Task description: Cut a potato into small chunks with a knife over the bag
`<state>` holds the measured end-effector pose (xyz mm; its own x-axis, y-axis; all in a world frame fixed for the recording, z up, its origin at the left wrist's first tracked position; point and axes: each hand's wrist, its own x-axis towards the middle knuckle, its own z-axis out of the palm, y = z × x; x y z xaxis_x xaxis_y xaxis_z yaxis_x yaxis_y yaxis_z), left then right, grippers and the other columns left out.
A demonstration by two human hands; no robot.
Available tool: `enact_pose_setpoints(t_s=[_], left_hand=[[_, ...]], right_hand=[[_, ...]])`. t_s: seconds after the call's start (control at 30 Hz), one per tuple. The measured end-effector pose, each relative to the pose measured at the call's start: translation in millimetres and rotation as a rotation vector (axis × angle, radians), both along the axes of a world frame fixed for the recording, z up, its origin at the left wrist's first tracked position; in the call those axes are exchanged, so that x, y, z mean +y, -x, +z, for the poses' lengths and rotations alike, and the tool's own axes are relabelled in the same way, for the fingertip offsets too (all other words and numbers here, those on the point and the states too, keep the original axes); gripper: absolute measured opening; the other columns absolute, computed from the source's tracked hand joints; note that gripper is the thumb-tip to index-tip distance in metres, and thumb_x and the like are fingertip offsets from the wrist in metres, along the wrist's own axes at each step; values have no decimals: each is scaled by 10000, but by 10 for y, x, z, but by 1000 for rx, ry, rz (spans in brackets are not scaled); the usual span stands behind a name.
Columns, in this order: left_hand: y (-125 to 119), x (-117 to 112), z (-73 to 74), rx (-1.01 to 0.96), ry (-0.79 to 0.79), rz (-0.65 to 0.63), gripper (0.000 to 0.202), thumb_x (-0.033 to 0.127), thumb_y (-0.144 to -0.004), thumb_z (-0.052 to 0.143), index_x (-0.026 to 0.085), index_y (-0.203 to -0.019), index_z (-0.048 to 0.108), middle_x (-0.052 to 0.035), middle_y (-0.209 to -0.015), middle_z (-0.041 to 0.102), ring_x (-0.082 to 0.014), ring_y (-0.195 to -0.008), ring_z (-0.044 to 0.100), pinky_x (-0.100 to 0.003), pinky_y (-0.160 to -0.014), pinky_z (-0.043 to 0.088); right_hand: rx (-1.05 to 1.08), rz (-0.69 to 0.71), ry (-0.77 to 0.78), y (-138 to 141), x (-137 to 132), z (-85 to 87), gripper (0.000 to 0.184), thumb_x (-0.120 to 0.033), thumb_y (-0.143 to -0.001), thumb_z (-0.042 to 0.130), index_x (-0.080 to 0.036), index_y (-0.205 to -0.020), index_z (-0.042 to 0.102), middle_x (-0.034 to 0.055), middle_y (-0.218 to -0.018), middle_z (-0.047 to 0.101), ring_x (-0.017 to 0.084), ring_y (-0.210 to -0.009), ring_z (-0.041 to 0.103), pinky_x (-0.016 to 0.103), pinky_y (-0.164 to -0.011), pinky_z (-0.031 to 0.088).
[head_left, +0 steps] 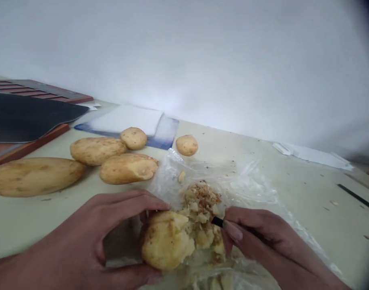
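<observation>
Left hand (72, 237), low left of centre: fingers curl over the top of a part-peeled potato (166, 241), with the thumb beneath it. The potato sits above a clear plastic bag (247, 189) heaped with potato peelings (202, 205). Right hand (263, 241), lower right: fingers pressed together pinch a black handle (217, 221) just beside the potato; the rest of that tool is hidden. Five more potatoes (96, 151) lie in a loose group beyond the bag, on a pale table top (293, 213). Upper left: a dark sheet (27, 117) lies over a wooden board (27, 147). Top centre: a white cloth (127, 119) lies on a blue-edged mat (169, 135). Open, speckled table stretches right of the bag towards loose papers (311, 156) at the wall (184, 52).
</observation>
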<state>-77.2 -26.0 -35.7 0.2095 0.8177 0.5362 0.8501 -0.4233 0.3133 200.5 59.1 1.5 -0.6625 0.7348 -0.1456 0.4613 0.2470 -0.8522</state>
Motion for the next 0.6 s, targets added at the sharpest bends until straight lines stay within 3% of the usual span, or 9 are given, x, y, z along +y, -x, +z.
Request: enact_pose_setpoints(t_s=[0.1, 0.3, 0.5, 0.6], left_hand=[[-1, -18, 21, 14, 15, 16, 800, 529, -573, 886, 459, -1272, 503, 101, -1099, 759, -209, -907, 763, -209, -678, 640], [-32, -79, 4, 42, 64, 28, 836, 563, -598, 879, 459, -1317, 467, 121, -1152, 737, -178, -1009, 752, -173, -789, 637], [-36, -78, -14, 83, 66, 27, 784, 512, -646, 845, 468, -1323, 453, 128, -1165, 733, -176, -1021, 754, -179, -816, 641], [-48, -73, -14, 80, 55, 36, 820, 560, -642, 831, 474, -1356, 435, 139, -1176, 734, -163, -1004, 757, -159, -833, 625]], right_hand=[[-39, 118, -76, 46, 19, 1, 435, -508, -1037, 456, -210, -773, 633, 15, -718, 583, 160, -690, 546, 242, -598, 415], [65, 237, -201, 87, 27, 8, 283, -414, -1009, 542, -267, -857, 730, 40, -798, 704, 210, -700, 643, 293, -648, 511], [91, 260, -246, 79, 7, -57, 252, -373, -1008, 549, -302, -911, 770, 35, -790, 724, 209, -679, 668, 299, -653, 549], [59, 174, -277, 4, -52, -139, 266, -420, -1004, 552, -313, -926, 783, 44, -846, 755, 233, -751, 699, 310, -681, 569]])
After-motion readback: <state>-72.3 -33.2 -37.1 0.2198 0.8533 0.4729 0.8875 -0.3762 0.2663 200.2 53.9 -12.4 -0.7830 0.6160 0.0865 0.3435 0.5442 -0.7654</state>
